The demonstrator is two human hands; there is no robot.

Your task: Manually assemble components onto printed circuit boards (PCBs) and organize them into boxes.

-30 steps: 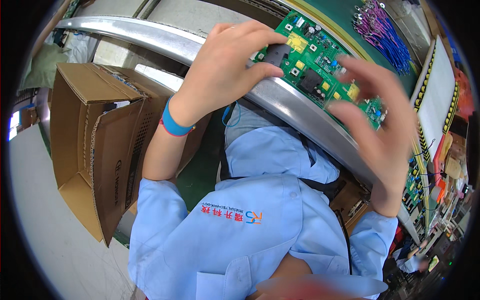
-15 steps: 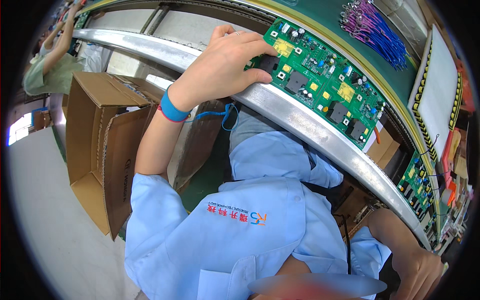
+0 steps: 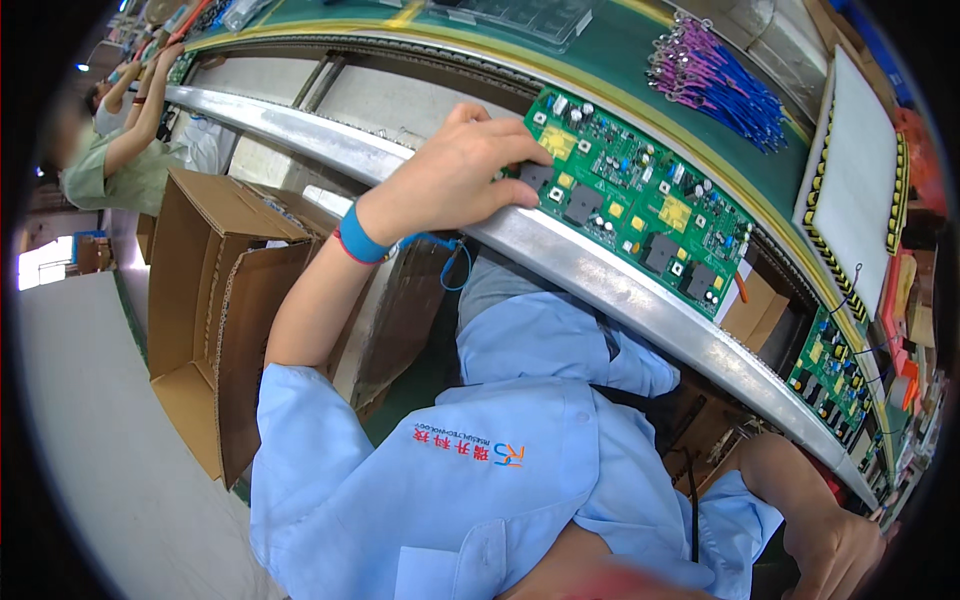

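Observation:
My left hand (image 3: 445,175), with a blue wrist strap (image 3: 362,234), is closed on the left end of a green circuit board (image 3: 640,185). Its thumb lies at the near edge, beside a black block-shaped component; the fingers reach over the far side. The board carries black blocks, yellow patches and small parts, and lies along a metal rail (image 3: 600,258). At the lower right rim, my right hand (image 3: 835,555) hangs with fingers curled inward. Whatever those fingers hold, if anything, is hidden. A second green board (image 3: 832,370) lies farther right along the rail, nearest that hand.
A bundle of blue and pink wires (image 3: 715,85) lies on the green bench top beyond the board, near a clear plastic tray (image 3: 520,22). White sheets edged in yellow and black (image 3: 850,185) stand right. An open cardboard box (image 3: 215,320) and a co-worker (image 3: 125,165) are left.
The whole view has shifted, so the rail, board and left hand appear lower and the wires farther left. My left hand keeps its hold on the board; the right stays curled.

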